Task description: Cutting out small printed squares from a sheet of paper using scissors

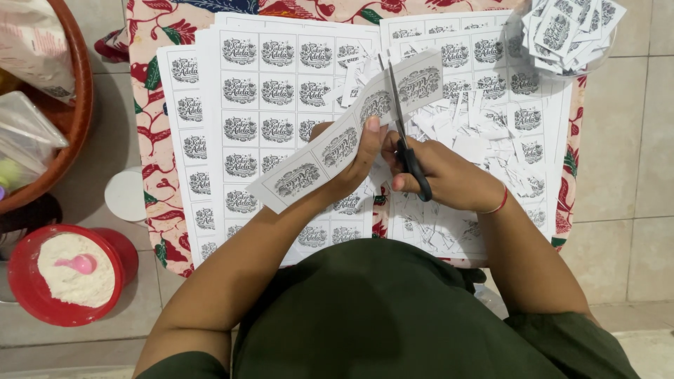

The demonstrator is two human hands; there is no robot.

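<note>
Head view, looking straight down: cutting a label strip apart, mid-strip. The left hand pinches the strip, thumb on top and fingers curled under it, closed firmly on the paper and holding it up off the table, tilted from lower left to upper right. The right hand grips black scissors, thumb and fingers through the loops, closed around the handles; the blades point up and away and sit at the strip between two printed labels, nearly shut or just slightly parted, hard to tell at this size. Judging by blade position, the step in hand is snipping one label off the strip's far end; the next cut would call for sliding the strip along in the left pinch to line the next gap up with the blades, keeping the cut square so no print is clipped. Below the hands lie uncut label sheets stacked on a floral cloth, with white scraps strewn over the right-hand sheets. A clear tub at top right holds cut labels. To the left, a red bowl of white powder with a pink scoop, and a brown basin with bags, well apart from the hands.
</note>
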